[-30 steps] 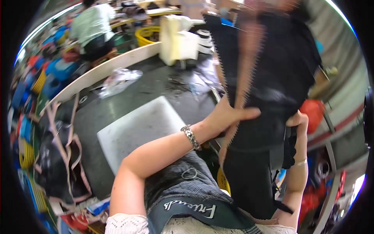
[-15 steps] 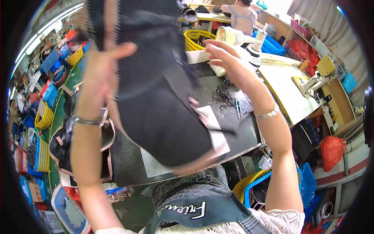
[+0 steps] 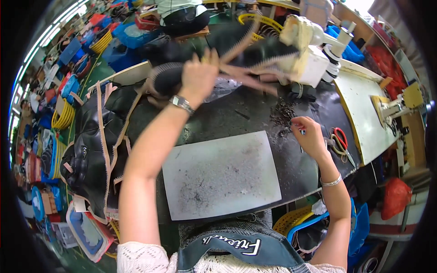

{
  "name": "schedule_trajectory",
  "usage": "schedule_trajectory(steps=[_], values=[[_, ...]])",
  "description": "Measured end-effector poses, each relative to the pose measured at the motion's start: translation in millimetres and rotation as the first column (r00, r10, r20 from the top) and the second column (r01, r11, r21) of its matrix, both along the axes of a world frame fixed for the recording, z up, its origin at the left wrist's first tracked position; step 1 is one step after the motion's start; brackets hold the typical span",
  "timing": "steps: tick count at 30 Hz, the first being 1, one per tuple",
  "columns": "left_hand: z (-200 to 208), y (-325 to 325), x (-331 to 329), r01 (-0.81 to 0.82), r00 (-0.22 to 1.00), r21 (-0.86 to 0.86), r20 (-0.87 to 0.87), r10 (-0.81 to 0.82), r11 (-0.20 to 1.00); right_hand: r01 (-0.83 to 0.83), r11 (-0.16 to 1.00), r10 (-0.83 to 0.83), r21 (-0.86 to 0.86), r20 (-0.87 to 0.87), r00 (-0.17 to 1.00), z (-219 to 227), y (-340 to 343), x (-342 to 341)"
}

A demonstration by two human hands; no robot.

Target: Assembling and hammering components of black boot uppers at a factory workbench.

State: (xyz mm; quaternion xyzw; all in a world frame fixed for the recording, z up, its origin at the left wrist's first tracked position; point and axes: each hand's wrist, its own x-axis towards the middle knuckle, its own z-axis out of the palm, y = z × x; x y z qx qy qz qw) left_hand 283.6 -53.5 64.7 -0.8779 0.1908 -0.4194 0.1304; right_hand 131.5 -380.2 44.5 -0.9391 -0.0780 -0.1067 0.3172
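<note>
My left hand (image 3: 200,77) reaches to the far side of the dark table, over a black leather-like piece (image 3: 173,79) with tan zigzag-cut edging. Hand and piece are both smeared by motion, so whether the fingers grip it cannot be told. At the right, my right hand (image 3: 310,136) is closed, thumb and fingertips together, beside a heap of small black scraps (image 3: 283,113). Anything in its fingers is too small or hidden to make out. Close to its right lies a pair of red-handled scissors (image 3: 339,140). A grey-white board (image 3: 223,175), speckled with dark bits, lies before me.
More black pieces with tan edging (image 3: 93,132) are piled at the table's left. A white sewing machine (image 3: 314,59) stands at the back right. Yellow and blue baskets (image 3: 291,218) sit below the front edge. Beyond the table, a person (image 3: 182,16) is seated.
The black piece has gone from above the board to the table's far side, with my left hand following. My right hand has lowered toward the scraps and closed. The board and scissors are uncovered.
</note>
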Motion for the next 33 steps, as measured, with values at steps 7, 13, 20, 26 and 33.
schedule_trajectory(steps=[7, 13, 20, 26, 33], values=[[14, 6, 46, -0.075, 0.849, -0.342, -0.514, -0.119, 0.937, -0.275, 0.961, 0.275, -0.007, 0.047, 0.960, 0, 36, 23], [51, 53, 83, -0.069, 0.831, -0.518, -0.502, -0.238, 0.853, -0.523, 0.811, 0.584, 0.262, -0.304, 0.753, -10, 108, 69], [38, 26, 33, -0.014, 0.975, -0.460, -0.202, -0.090, 0.888, -0.746, 0.662, 0.736, 0.063, -0.240, 0.633, -26, 159, 46], [-64, -11, -17, 0.072, 0.975, -0.020, -0.209, -0.075, 0.997, -0.633, 0.766, 0.624, -0.115, -0.107, 0.774, -19, 135, 27], [35, 8, 36, 0.093, 0.733, -0.063, -0.672, -0.111, 0.994, -0.545, 0.822, 0.523, -0.169, -0.155, 0.838, -16, 86, 35]])
